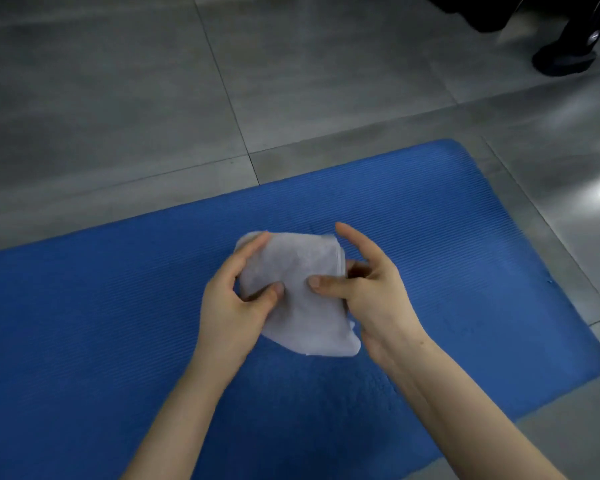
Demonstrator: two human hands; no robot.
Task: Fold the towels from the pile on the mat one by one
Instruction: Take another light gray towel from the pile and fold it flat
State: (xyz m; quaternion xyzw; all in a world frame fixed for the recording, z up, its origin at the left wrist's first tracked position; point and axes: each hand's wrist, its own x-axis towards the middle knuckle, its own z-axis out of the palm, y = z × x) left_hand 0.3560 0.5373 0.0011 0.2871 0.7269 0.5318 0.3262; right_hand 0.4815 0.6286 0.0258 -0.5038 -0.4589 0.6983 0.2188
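We're mid-fold on one small white towel (298, 299): it's held over the middle of the blue mat (465, 258), already a compact packet with stacked edges showing on its right side, so we judge this a late fold. Left hand (232, 306) pinches the left edge, thumb on the front and fingers behind; right hand (371, 292) pinches the right edge with its thumb on the front, index finger sticking up free. Next move calls for squaring the edges and laying it flat on the mat; no pile in view, so remaining count unknown.
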